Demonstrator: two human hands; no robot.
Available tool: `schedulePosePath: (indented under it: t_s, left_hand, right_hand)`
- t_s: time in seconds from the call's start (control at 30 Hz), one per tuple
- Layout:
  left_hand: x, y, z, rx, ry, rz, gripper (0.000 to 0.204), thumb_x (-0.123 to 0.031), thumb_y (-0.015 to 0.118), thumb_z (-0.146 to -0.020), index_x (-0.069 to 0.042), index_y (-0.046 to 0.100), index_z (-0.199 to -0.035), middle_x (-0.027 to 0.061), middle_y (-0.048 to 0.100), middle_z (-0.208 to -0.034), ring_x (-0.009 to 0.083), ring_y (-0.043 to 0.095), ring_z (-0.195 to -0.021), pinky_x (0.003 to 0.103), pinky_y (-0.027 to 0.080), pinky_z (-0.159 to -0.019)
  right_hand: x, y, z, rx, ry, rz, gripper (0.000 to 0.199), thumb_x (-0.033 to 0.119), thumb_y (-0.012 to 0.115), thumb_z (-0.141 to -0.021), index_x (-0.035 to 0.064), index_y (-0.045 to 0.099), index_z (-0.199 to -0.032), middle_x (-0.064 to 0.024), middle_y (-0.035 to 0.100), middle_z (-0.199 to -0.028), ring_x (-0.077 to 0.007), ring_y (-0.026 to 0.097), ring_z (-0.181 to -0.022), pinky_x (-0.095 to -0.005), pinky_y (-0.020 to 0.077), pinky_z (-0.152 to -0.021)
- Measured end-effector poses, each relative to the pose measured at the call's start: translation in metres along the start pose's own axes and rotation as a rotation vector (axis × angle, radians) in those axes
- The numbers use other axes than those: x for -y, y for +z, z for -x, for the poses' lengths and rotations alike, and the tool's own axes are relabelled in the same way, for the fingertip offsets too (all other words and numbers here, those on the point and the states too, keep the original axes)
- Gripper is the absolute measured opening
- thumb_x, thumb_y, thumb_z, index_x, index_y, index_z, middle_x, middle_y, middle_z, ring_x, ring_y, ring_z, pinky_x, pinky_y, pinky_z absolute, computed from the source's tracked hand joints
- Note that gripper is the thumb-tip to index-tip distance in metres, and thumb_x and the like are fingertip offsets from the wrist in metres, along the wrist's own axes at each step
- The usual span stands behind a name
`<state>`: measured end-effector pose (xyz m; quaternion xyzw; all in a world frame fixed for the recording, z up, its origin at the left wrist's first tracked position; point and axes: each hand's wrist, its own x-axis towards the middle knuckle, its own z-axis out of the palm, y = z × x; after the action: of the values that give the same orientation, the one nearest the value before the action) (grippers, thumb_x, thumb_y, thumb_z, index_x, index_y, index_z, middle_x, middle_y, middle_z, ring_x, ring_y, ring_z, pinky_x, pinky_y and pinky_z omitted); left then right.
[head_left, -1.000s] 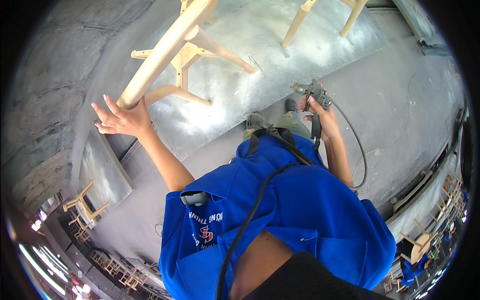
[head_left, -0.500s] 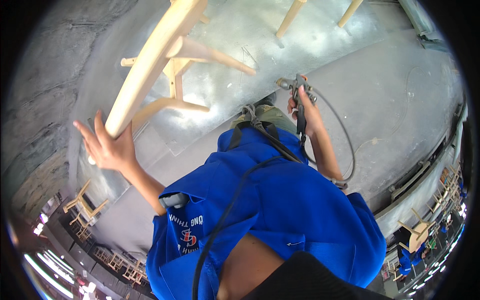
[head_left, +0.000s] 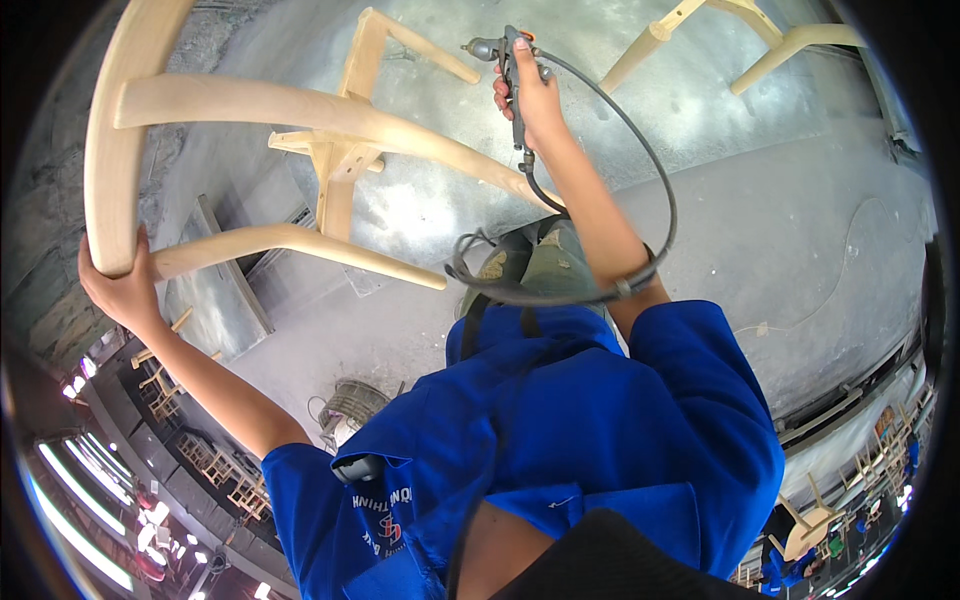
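Observation:
A pale, unpainted wooden chair frame point(head_left: 113, 170) with no seat on it is tilted at the upper left, its legs reaching toward my knees. My left hand point(head_left: 125, 295) is wrapped round the near end of its broad curved rail. In my right hand point(head_left: 535, 95) is a spray gun point(head_left: 488, 48), gripped by its handle, with the nozzle facing left toward the frame but apart from it. A dark hose point(head_left: 668, 180) runs from the gun, loops to the right and passes by my right forearm. The fingertips round the gun's handle are partly hidden.
Another pale wooden frame point(head_left: 775, 38) stands at the upper right. A grey wall point(head_left: 50, 120) rises on the left. Flat panels point(head_left: 225, 310) lie beyond my left arm, and a round bucket-like container point(head_left: 355, 402) sits near my left side. Several chairs point(head_left: 810, 530) and people are farther off.
The chair frame has turned, so its legs now spread broadside before me. My left hand has shifted left and slightly down with it. My right hand has carried the spray gun up and left.

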<state>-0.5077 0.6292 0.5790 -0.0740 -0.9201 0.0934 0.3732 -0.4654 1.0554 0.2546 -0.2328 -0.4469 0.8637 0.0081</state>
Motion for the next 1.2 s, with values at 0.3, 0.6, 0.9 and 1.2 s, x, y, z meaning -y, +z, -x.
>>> schedulePosePath:
  t_s: [0.3, 0.6, 0.9, 1.2]
  left_hand:
    - [0.043, 0.088, -0.012, -0.327, 0.057, 0.083, 0.109, -0.056, 0.095, -0.058, 0.004, 0.050, -0.137, 0.0264, 0.039, -0.149, 0.0394, 0.033, -0.143, 0.056, 0.034, -0.116]
    - [-0.027, 0.227, 0.234, 0.211, -0.252, 0.622, 0.124, -0.052, 0.076, -0.085, 0.009, -0.005, -0.157, 0.0361, -0.008, -0.163, 0.0495, 0.000, -0.153, 0.059, 0.007, -0.124]
    - [-0.061, 0.203, 0.415, 0.431, -0.806, 1.006, 0.084, -0.022, 0.068, -0.095, 0.007, 0.017, -0.155, 0.0292, 0.031, -0.154, 0.0397, 0.038, -0.139, 0.049, 0.032, -0.114]
    - [-0.009, 0.239, 0.357, 0.398, -0.797, 1.050, 0.059, -0.013, 0.069, -0.095, 0.005, 0.039, -0.142, 0.0212, 0.060, -0.126, 0.0286, 0.061, -0.120, 0.038, 0.049, -0.100]
  right_hand:
    - [-0.118, -0.080, 0.026, -0.333, 0.200, -0.022, 0.054, 0.059, 0.061, -0.095, 0.0065, 0.060, -0.084, 0.0000, 0.054, -0.059, -0.0105, 0.051, -0.046, -0.0249, 0.0350, -0.040]
    - [-0.173, -0.149, 0.143, -0.496, 0.173, 0.496, 0.062, 0.064, 0.057, -0.096, 0.0022, 0.067, -0.102, -0.0031, 0.064, -0.073, -0.0102, 0.059, -0.058, -0.0236, 0.0384, -0.044]
    - [-0.256, -0.032, 0.205, -0.351, 0.331, 0.630, 0.059, 0.049, 0.058, -0.101, 0.0104, 0.052, -0.145, -0.0027, 0.062, -0.074, -0.0090, 0.059, -0.058, -0.0230, 0.0411, -0.044]
    - [-0.319, 0.212, 0.051, 0.036, 0.027, 0.058, 0.060, 0.041, 0.053, -0.104, 0.0087, 0.042, -0.154, -0.0043, 0.063, -0.074, -0.0083, 0.058, -0.056, -0.0232, 0.0372, -0.040]
